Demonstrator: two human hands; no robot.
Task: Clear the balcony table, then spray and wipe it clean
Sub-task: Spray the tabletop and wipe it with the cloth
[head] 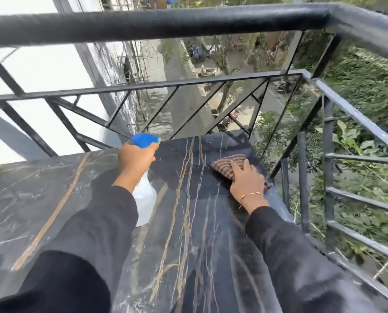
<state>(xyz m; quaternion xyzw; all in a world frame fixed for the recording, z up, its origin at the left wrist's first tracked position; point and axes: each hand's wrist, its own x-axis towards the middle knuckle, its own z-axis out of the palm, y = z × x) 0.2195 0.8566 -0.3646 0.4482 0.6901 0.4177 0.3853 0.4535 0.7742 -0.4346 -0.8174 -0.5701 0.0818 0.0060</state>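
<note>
The balcony table [53, 188] has a dark marble top with gold and white veins. My left hand [136, 159] grips the neck of a white spray bottle [145, 199] with a blue trigger head, held over the table's middle with the nozzle facing away from me. My right hand [248, 180] presses flat on a brown striped cloth [225, 164] near the table's far right corner. Both arms wear black sleeves, and a thin bracelet sits on my right wrist.
A black metal railing [188, 23] with glass panels runs along the far side and turns down the right side [357, 118], close to the table's edges. Beyond it lie a white building wall, a street far below and green foliage.
</note>
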